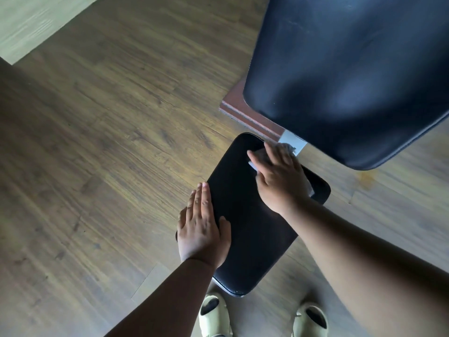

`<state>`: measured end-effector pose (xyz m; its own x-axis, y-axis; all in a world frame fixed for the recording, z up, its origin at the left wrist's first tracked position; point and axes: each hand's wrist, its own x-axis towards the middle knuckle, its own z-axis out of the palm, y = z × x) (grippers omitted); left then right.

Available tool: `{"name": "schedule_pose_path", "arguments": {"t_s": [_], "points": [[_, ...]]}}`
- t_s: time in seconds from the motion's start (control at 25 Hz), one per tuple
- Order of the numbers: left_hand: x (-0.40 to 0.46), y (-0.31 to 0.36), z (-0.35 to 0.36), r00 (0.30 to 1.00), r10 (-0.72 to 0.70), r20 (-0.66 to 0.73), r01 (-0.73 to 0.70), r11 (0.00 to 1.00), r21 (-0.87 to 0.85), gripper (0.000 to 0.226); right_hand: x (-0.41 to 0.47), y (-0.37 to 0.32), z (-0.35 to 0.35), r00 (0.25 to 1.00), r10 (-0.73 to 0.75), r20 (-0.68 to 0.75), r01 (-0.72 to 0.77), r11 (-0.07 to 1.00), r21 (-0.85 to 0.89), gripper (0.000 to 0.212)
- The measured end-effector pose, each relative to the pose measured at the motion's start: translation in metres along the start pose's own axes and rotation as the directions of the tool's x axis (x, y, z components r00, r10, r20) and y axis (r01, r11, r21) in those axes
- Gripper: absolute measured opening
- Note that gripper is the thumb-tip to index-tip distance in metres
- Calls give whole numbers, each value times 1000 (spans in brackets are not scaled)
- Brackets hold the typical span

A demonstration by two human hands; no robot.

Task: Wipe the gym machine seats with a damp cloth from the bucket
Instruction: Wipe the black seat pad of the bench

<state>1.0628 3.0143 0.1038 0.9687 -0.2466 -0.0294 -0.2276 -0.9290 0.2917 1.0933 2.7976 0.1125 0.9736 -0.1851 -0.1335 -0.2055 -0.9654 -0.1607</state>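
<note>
Mostly hidden under the flat right hand [279, 176], the cloth [289, 148] presses the seat [245, 215]; left hand [201, 229] rests flat.

2 hands [202, 229], 2 pads [250, 215], 1 cloth [285, 148]
</note>
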Motion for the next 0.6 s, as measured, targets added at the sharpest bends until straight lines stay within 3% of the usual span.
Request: {"name": "schedule_pose_path", "arguments": {"t_s": [0.08, 0.28, 0.36, 0.48, 0.6], "points": [[0, -1, 0, 1000, 11, -8, -11, 1000, 1, 83, 31, -30, 0, 999, -38, 9, 38, 999, 11, 58], [0, -3, 1, 1000, 17, -20, -17, 1000, 1, 85, 62, -42, -7, 943, -330, 47, 331, 943, -27, 52], [0, -3, 2, 999, 22, -26, -22, 1000, -1, 85, 52, -30, -8, 962, -272, -3, 272, 962, 2, 53], [-1, -2, 2, 1000, 16, -19, -16, 1000, 0, 85, 10, -9, -2, 996, -31, -81, 32, 999, 20, 54], [-1, -1, 1, 1000, 7, -6, -7, 1000, 1, 85, -25, -2, 3, 993, 81, -82, -83, 996, -16, 56]]}}
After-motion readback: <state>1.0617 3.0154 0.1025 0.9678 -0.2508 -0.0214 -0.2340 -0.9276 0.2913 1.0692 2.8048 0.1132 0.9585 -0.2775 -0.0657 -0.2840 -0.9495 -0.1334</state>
